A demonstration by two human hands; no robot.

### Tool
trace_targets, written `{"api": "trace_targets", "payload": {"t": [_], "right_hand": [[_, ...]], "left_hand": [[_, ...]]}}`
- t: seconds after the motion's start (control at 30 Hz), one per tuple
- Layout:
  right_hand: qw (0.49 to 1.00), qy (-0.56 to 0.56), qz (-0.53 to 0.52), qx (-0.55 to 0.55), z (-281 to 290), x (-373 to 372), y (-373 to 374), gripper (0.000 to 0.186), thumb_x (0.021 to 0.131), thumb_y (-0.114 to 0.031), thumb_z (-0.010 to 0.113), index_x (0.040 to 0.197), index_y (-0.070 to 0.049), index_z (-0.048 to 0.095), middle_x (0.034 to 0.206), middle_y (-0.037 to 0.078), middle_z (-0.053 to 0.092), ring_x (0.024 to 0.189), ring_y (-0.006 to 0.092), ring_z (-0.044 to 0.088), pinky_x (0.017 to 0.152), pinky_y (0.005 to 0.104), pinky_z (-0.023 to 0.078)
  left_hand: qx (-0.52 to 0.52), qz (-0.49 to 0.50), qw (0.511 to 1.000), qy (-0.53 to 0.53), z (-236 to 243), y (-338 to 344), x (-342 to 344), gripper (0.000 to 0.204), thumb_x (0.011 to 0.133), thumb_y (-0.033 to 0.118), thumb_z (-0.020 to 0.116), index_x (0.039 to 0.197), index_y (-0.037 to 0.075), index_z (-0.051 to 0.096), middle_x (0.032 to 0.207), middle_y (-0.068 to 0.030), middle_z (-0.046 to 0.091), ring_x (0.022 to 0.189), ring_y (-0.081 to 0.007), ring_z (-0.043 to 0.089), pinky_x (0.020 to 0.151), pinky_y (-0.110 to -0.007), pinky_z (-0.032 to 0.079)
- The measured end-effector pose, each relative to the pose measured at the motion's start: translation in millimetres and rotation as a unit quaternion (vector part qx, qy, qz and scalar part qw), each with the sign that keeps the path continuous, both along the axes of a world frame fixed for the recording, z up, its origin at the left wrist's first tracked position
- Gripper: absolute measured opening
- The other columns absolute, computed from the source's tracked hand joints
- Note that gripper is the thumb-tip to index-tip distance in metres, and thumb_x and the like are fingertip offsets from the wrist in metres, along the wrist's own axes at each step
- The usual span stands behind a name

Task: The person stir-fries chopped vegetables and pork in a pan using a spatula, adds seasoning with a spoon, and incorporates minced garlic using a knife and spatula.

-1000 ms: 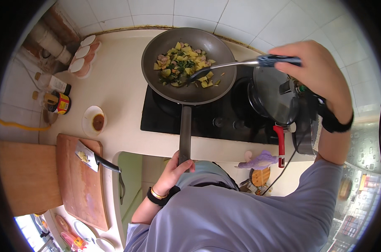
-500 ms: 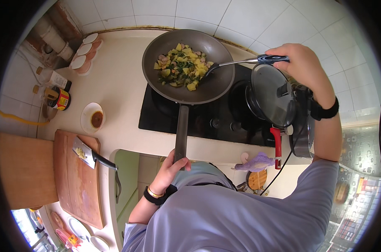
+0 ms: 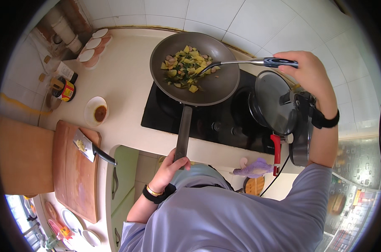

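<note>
A grey frying pan (image 3: 217, 86) sits on the black cooktop (image 3: 224, 122), holding yellow chunks, greens and pink pieces (image 3: 184, 67). My left hand (image 3: 170, 168) grips the end of the pan's long handle (image 3: 183, 134). My right hand (image 3: 310, 75) holds the dark handle of a metal spatula (image 3: 241, 62), whose blade reaches into the food near the pan's middle.
A lidded pot (image 3: 274, 103) with a red handle stands on the right burner. On the left counter are a small bowl of brown sauce (image 3: 97, 111), a wooden cutting board (image 3: 75, 172) with a cleaver (image 3: 87, 147), several lidded jars (image 3: 92, 46) and a small dark jar (image 3: 64, 89).
The pan and the spatula have shifted slightly as the food is stirred; the spatula's blade now sits nearer the pan's middle. My left hand stays on the handle.
</note>
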State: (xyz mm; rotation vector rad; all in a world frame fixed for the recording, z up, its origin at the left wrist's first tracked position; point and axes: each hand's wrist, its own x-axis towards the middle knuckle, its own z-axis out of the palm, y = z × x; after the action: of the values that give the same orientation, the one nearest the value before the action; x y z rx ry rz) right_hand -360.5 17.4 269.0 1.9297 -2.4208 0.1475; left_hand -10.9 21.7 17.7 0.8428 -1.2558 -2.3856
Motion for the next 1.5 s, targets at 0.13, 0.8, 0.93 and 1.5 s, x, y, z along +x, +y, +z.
{"api": "trace_targets", "payload": {"t": [0.13,0.8,0.93,1.5], "right_hand": [[0.997,0.028,0.000,-0.068,-26,9,-3,0.027,0.081,-0.023,0.065,0.107,-0.016,0.068,0.089,0.011,0.067,0.080,0.0291,0.062,0.072,0.0363,0.048],[0.974,-0.037,-0.014,-0.222,-173,37,6,0.037,0.080,-0.017,0.067,0.115,-0.027,0.063,0.078,0.004,0.057,0.066,0.0261,0.058,0.057,0.0352,0.047],[0.971,-0.042,-0.018,-0.236,-194,37,1,0.038,0.079,-0.016,0.068,0.115,-0.027,0.064,0.076,0.005,0.056,0.065,0.0266,0.058,0.055,0.0360,0.047],[0.971,0.107,-0.036,-0.213,-210,71,15,0.045,0.076,-0.006,0.062,0.119,-0.020,0.061,0.076,0.007,0.052,0.048,0.0224,0.054,0.044,0.0337,0.045]], "left_hand": [[0.002,0.000,1.000,0.003,-3,1,2,0.019,0.093,0.017,0.047,0.104,0.001,0.045,0.082,-0.0063,0.059,0.079,-0.0138,0.055,0.078,-0.028,0.042],[0.005,-0.007,1.000,0.007,0,-1,1,0.017,0.093,0.016,0.048,0.102,0.001,0.046,0.084,-0.0062,0.059,0.081,-0.0138,0.056,0.080,-0.028,0.043],[-0.001,-0.018,1.000,0.008,1,-2,1,0.017,0.093,0.016,0.047,0.101,0.001,0.046,0.084,-0.0059,0.059,0.081,-0.0136,0.056,0.080,-0.028,0.042],[0.012,-0.004,1.000,0.005,-1,1,0,0.015,0.093,0.015,0.047,0.101,0.002,0.047,0.083,-0.0066,0.060,0.080,-0.0147,0.056,0.078,-0.028,0.041]]}}
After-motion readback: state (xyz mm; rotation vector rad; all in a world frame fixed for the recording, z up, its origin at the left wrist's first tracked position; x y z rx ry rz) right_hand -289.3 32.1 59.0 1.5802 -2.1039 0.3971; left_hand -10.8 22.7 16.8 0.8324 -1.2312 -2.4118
